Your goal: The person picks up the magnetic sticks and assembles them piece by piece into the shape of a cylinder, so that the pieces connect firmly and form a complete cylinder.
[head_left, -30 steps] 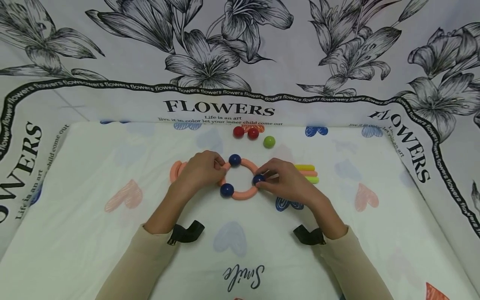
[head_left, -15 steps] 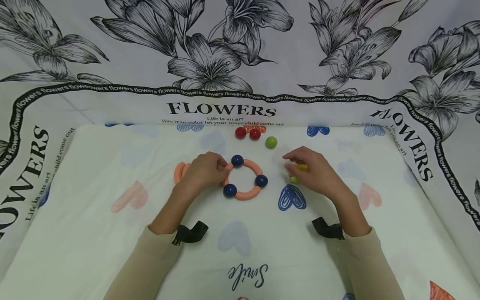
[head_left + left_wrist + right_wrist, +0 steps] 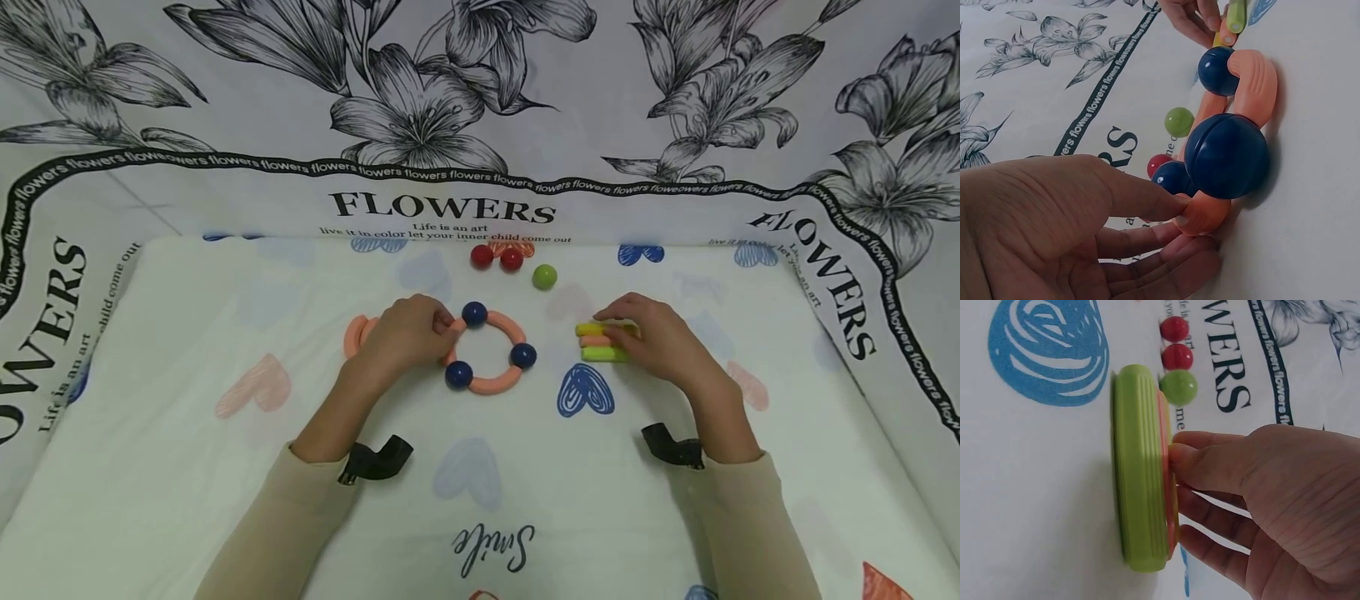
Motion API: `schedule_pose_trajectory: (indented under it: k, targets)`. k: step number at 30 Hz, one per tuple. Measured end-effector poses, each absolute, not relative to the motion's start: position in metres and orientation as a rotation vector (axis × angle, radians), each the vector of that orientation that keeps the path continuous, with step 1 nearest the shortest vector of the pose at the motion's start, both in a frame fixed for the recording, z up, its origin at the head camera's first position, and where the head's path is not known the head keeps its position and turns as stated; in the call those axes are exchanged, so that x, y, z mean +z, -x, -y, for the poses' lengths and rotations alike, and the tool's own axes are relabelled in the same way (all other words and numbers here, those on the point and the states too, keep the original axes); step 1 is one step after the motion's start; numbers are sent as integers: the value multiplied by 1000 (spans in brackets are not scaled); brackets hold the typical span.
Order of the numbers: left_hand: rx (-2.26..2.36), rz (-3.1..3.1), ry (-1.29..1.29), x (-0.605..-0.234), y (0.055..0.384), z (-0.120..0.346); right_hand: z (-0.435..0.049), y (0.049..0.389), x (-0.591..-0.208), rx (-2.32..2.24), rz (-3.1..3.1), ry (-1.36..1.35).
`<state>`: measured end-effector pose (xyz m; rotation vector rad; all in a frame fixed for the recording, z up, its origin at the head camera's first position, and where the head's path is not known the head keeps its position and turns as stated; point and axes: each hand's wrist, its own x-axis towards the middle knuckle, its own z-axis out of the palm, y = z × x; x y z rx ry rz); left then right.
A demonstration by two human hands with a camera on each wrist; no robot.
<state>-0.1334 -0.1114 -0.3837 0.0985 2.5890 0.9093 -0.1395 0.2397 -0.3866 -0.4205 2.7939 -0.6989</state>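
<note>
Left hand (image 3: 408, 333): pinching the left side of the ring (image 3: 497, 384) between thumb and fingers.
Right hand (image 3: 656, 342): curled over the sticks, apparently pinching the yellow stick (image 3: 588, 330) — exact hold partly hidden.
Ring: lying on the white cloth (image 3: 562, 500) between both hands; made of three dark blue balls (image 3: 522, 355) linked by curved orange pieces.
Sticks: set side by side to the right of the ring, light green stick (image 3: 602, 355) nearest, orange stick (image 3: 592, 342) in the middle, yellow farthest.
Loose curved pieces (image 3: 352, 337): resting left of the ring, partly hidden by the left hand.
Green ball (image 3: 544, 277): sitting beyond the ring — just beside the red balls (image 3: 512, 260).
Patterned sheet (image 3: 270, 200): spread behind, lettered "FLOWERS".
</note>
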Motion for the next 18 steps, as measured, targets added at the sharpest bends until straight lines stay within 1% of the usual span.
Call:
schedule_pose_trajectory:
  k: [8, 18]
  targets:
    - [910, -2575, -76, -382, 134, 113, -232, 143, -395, -667, -2865, 451]
    - [874, -2581, -72, -382, 136, 111, -225, 141, -393, -703, -2886, 314]
